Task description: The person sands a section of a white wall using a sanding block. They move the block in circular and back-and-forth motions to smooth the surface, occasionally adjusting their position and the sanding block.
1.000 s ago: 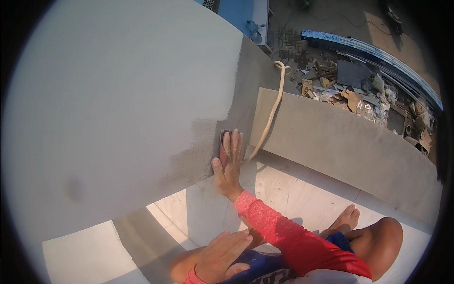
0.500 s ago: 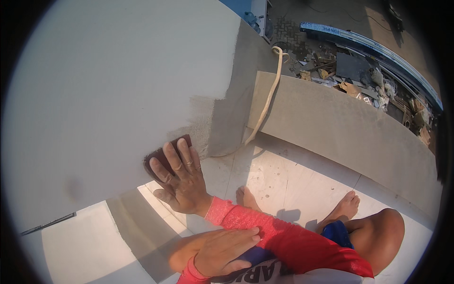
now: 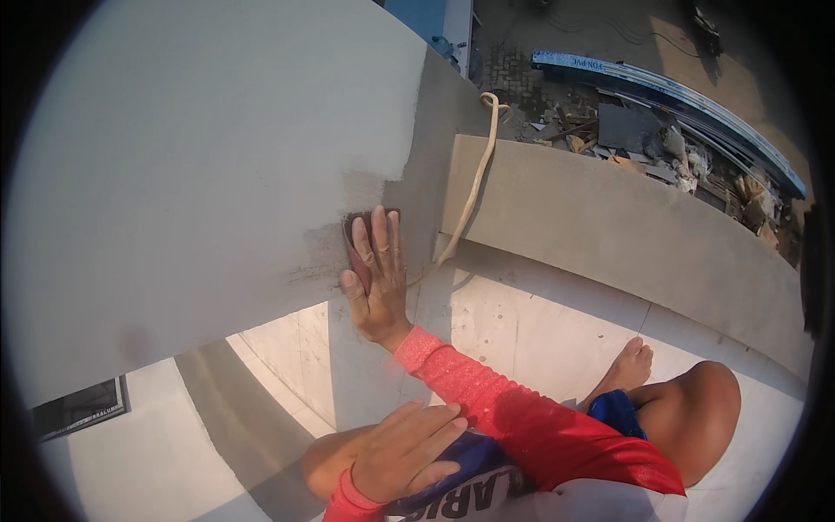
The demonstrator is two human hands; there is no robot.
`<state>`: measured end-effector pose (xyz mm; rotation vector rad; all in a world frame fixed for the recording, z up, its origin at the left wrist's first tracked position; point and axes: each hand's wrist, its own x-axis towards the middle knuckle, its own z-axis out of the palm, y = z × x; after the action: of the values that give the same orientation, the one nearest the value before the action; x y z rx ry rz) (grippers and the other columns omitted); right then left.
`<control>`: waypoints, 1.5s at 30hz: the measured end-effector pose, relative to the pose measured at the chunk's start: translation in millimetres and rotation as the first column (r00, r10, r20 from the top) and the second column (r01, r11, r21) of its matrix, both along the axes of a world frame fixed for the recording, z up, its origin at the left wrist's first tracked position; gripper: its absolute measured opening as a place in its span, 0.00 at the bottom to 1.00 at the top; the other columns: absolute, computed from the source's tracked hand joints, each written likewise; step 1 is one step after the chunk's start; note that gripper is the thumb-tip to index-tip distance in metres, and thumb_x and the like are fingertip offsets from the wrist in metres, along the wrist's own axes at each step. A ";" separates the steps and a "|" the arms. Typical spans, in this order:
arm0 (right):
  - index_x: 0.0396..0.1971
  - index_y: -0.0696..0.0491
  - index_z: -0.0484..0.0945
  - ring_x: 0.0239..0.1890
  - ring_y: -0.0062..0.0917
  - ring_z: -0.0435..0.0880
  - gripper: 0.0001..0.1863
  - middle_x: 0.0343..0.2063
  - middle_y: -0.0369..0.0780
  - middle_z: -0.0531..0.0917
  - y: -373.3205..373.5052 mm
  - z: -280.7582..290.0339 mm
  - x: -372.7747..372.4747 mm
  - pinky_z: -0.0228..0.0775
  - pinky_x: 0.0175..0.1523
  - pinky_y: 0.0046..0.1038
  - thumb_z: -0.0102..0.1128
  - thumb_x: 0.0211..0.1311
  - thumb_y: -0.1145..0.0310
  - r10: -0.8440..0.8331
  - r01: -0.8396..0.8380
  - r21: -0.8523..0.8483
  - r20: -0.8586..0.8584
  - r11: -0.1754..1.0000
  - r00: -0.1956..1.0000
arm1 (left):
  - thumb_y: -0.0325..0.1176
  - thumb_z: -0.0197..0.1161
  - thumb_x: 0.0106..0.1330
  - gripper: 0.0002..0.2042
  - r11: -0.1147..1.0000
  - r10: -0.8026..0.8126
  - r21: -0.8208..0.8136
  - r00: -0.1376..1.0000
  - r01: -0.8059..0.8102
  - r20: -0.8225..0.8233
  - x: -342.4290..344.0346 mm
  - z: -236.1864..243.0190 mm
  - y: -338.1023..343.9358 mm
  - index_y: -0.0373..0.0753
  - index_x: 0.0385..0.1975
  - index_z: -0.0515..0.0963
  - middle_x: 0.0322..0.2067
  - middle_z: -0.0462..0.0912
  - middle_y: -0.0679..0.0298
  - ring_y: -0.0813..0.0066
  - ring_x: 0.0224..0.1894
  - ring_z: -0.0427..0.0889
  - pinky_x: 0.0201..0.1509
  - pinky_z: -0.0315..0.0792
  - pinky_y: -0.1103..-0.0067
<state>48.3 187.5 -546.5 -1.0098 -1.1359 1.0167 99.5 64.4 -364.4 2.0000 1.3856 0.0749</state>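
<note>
My right hand (image 3: 383,283) lies with fingers stretched over a reddish-brown piece of sandpaper (image 3: 355,261), pressing it flat on the pale wall (image 3: 217,200) near its lower right edge. A rough grey scuffed patch (image 3: 317,252) surrounds it on the left, and bare grey plaster (image 3: 430,139) borders the white coat on the right. Lower down, my left hand (image 3: 407,452) rests over my bent leg, its fingers extended and holding nothing. Most of the sandpaper is hidden under my right hand's fingers.
A pale bent stick or cord (image 3: 478,187) leans over the grey ledge (image 3: 609,196) at right. Beyond the ledge lie debris (image 3: 670,148) and long bundled strips (image 3: 661,91). My bare foot (image 3: 628,365) stands on the white tiles (image 3: 539,322). A dark-framed panel (image 3: 83,409) shows lower left.
My right hand has slid the sandpaper up and to the right along the wall, uncovering a scuffed area on its left. My left hand stays over the leg.
</note>
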 end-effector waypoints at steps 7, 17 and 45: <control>0.80 0.48 0.48 0.82 0.46 0.38 0.39 0.81 0.48 0.45 197.1 -102.1 64.3 0.31 0.83 0.45 0.37 0.80 0.42 -0.021 0.007 -0.178 -0.079 0.984 0.997 | 0.41 0.70 0.64 0.25 1.000 0.011 0.008 0.992 -0.012 0.127 2.2 2.6 -19.0 0.34 0.58 0.78 0.57 0.82 0.51 0.55 0.54 0.84 0.61 0.77 0.62; 0.81 0.49 0.47 0.83 0.45 0.34 0.37 0.81 0.44 0.42 -32.2 -80.6 -15.6 0.26 0.82 0.47 0.33 0.81 0.44 0.056 -0.070 -0.302 -0.053 0.951 0.997 | 0.49 0.67 0.67 0.26 0.997 0.028 0.073 0.998 -0.023 -0.065 -6.4 4.3 -25.7 0.36 0.58 0.79 0.52 0.85 0.51 0.56 0.53 0.86 0.60 0.78 0.59; 0.80 0.37 0.53 0.82 0.47 0.38 0.35 0.82 0.44 0.43 -6.1 -4.1 1.4 0.34 0.80 0.55 0.42 0.79 0.43 0.051 -0.058 -0.091 -0.075 0.994 0.996 | 0.27 0.63 0.68 0.11 0.963 0.119 0.200 0.953 -0.179 0.280 -18.2 -30.2 -3.5 0.33 0.48 0.82 0.36 0.90 0.56 0.59 0.37 0.90 0.50 0.84 0.64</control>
<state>49.8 181.4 -550.5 -1.0124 -1.0697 1.1501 81.3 60.9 -394.6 1.9711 1.3987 0.5714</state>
